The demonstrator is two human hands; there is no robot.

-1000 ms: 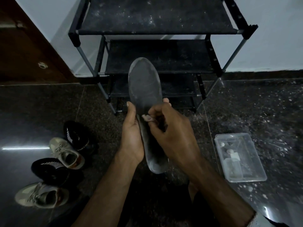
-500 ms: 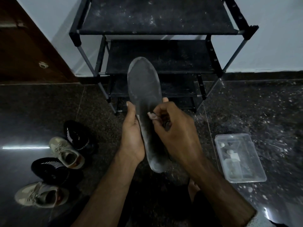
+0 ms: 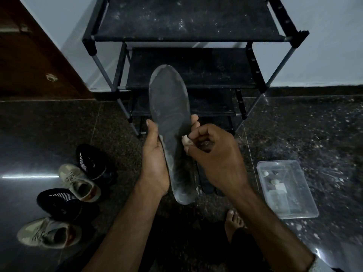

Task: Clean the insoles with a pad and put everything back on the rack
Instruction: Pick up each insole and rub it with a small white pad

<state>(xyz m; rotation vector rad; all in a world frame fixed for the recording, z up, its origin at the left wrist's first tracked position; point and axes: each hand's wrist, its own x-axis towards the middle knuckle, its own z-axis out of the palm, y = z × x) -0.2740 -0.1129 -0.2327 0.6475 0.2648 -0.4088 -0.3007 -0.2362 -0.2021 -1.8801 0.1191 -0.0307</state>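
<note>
The insole (image 3: 170, 122) stands upright in my left hand (image 3: 155, 160), before the rack (image 3: 188, 36). My right hand (image 3: 214, 154) pinches the pad (image 3: 185, 139) at its right edge. I'm mid-wipe; next, firm strokes toward the heel.

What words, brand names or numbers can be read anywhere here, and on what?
None can be read.
Insole: no print visible.
Black shoes: white stripes only, no letters.
Clear plastic box: contents too blurred to show any label.
</note>
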